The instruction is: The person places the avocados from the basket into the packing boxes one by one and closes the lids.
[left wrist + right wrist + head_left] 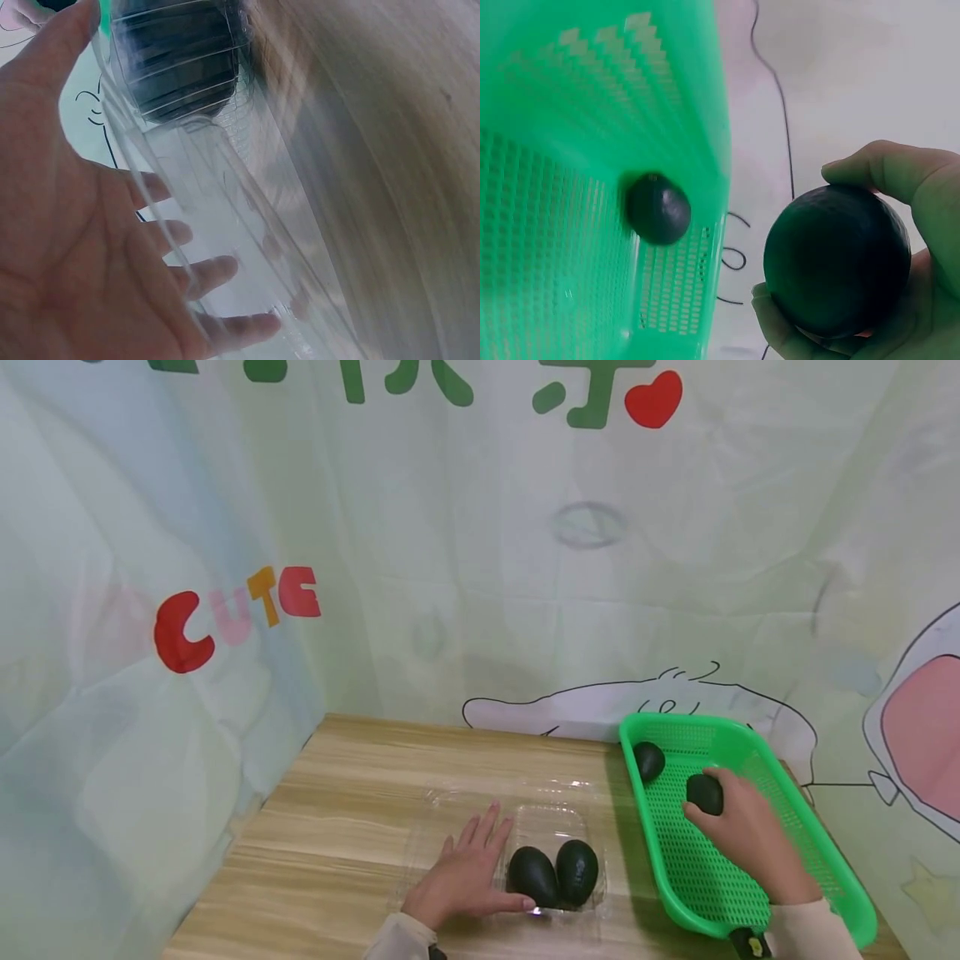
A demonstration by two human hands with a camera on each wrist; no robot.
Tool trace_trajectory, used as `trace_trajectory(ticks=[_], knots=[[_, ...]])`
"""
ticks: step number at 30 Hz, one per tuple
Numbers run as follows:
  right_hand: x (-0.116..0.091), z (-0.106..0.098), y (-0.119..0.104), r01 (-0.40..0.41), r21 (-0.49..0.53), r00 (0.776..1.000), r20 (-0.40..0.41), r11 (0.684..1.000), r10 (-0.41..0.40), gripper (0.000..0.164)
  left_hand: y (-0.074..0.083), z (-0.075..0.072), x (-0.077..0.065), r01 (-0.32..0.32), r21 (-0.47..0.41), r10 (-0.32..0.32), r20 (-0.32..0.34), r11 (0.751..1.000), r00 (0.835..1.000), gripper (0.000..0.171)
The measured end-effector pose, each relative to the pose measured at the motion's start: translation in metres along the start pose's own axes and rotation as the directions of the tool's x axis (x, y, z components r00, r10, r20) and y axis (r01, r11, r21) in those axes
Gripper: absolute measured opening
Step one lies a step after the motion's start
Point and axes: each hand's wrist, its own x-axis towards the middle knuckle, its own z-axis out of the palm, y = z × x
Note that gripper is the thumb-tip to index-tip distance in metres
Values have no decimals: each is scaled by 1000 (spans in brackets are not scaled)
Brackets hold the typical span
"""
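Note:
My right hand (750, 835) grips a dark avocado (705, 794) above the green basket (660, 877); in the right wrist view the thumb and fingers curl round the avocado (836, 262). Another avocado (648, 762) lies in the basket's far left corner. My left hand (468, 872) rests with spread, straight fingers on the clear plastic clamshell box (551, 817). Two avocados, a left one (532, 874) and a right one (577, 870), sit side by side in the near part of the box. The left thumb reaches along the box's near edge.
A wooden table (322, 827) bears the box and, on its right, the basket. Behind and at the left hangs a printed cloth (480, 568) with letters and drawings. The basket's far end stands close to the cloth.

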Motion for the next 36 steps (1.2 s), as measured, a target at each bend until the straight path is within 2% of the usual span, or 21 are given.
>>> trace_trajectory(ticks=[4, 14, 23, 28, 36], knots=[[-8, 4, -8, -28, 35, 1000, 5, 999, 28, 75, 0, -1, 0, -2, -1, 2, 5, 1000, 1000, 122], [-25, 17, -32, -59, 112, 997, -44, 992, 65, 71, 1, -2, -1, 0, 1, 0, -1, 1000, 1000, 122], [-35, 26, -51, -148, 209, 989, 35, 967, 144, 77, 3, -2, -2, 2, -3, -2, 2, 1000, 1000, 122], [-39, 33, -62, -146, 209, 989, 13, 967, 147, 77, 3, -1, -2, 2, 1, -2, 1, 1000, 1000, 122], [-44, 50, -79, -94, 221, 992, -65, 971, 110, 72, 2, -1, -2, -8, -6, 7, -13, 1000, 1000, 121]])
